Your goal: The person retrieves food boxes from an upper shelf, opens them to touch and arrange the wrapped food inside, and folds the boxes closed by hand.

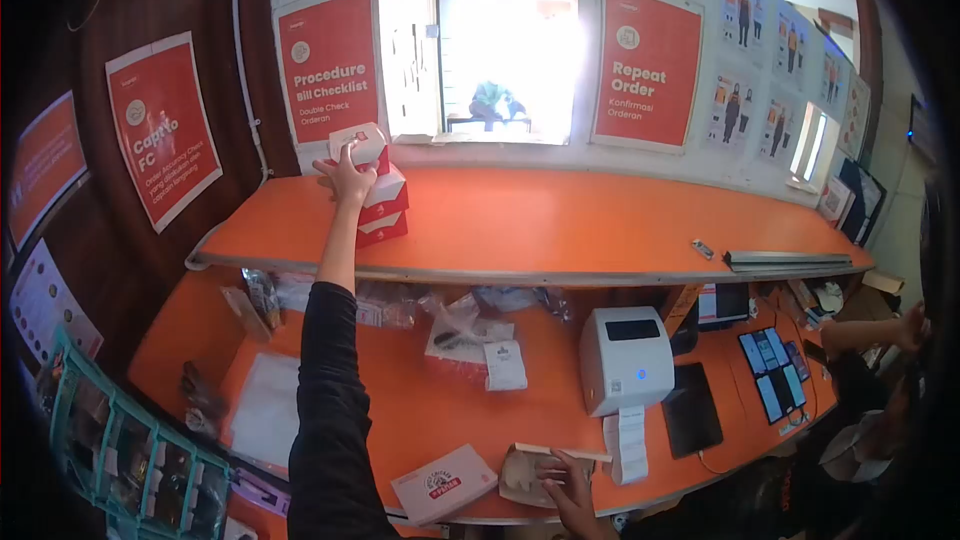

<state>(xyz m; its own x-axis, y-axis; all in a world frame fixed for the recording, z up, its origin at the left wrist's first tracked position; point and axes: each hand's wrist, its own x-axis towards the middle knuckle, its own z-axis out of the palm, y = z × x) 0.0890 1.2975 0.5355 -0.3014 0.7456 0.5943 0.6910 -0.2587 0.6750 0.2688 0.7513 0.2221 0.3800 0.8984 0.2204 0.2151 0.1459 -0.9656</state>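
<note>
My left hand point(350, 180) reaches far forward to the upper shelf. Its fingers are around the top box point(360, 145), a small white and red food box. That box sits over other red and white boxes point(382, 228), stacked near the shelf's left end. Low in the view, my right hand point(568, 488) is at an open brown cardboard food box point(520, 475), with its fingers over the inside and the side wall. Just left of it lies a closed pale pink box point(445, 485) with printed lettering.
A white label printer point(627, 360) with a paper strip point(628, 445) stands right of centre. Beyond it are a black tablet point(692, 410) and a lit screen point(772, 375). Plastic bags and a receipt point(506, 365) lie under the shelf point(560, 220). Another person's arm point(870, 335) is at right.
</note>
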